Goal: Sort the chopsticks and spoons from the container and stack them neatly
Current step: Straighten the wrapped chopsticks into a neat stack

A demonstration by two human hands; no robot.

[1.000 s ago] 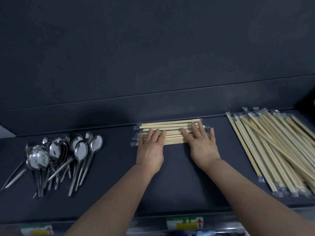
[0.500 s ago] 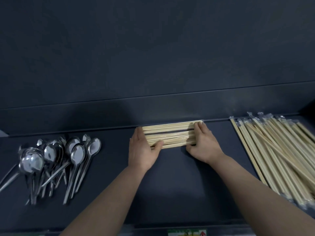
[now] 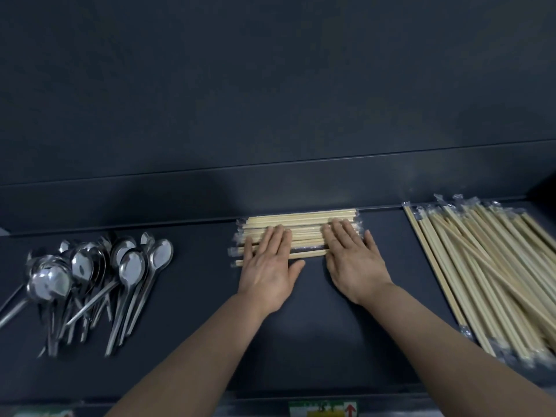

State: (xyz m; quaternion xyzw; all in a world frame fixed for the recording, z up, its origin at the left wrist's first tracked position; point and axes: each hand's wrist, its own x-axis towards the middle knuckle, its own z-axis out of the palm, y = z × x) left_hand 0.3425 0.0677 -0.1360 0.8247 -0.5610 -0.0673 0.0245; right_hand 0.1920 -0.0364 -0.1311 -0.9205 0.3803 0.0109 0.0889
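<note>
Head view: the left hand (image 3: 268, 264) and right hand (image 3: 352, 256) lie flat, fingers straight, pressing the small chopstick stack (image 3: 301, 225) against the counter's back ledge (image 3: 180, 206). Uneven pressure could roll the slippery wrapped pairs askew.

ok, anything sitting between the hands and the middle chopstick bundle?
Nothing visible: the left hand and right hand rest flat on the chopstick bundle, fingers straight. The spoons lie well left, the larger chopstick pile well right, both apart from it.
</note>
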